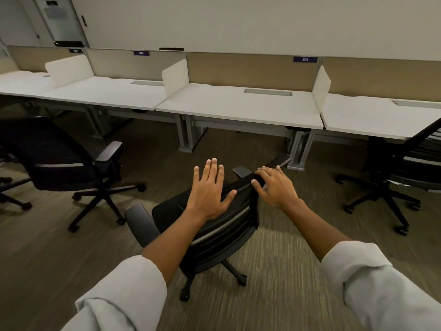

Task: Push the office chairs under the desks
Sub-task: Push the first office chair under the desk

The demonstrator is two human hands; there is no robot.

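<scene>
Rolled white sleeves (pixel 124 295) frame the bottom of the view, with both forearms reaching forward over a black office chair (pixel 214 225). On the left hand (pixel 210 189) the fingers (pixel 211 168) are straight and spread apart, holding nothing, the palm over the top of the chair's backrest; whether it touches cannot be told. On the right hand (pixel 276 187) the fingers (pixel 262 172) are loosely spread and lie on the top edge of the backrest near its right end, not curled round it.

This chair stands out on the carpet (pixel 286 271), well short of the white counter (pixel 238 108) ahead, its backrest turned toward the person and its armrests (pixel 140 220) showing at either side.

A second black chair (pixel 59 163) stands to the left, also out from the counters. A third chair (pixel 405 168) sits at the right, close to the edge of the neighbouring counter (pixel 381 120). White dividers (pixel 174 76) separate the counters, and a blue label reading 305 (pixel 305 59) is fixed to the tan back panel (pixel 238 68).
</scene>
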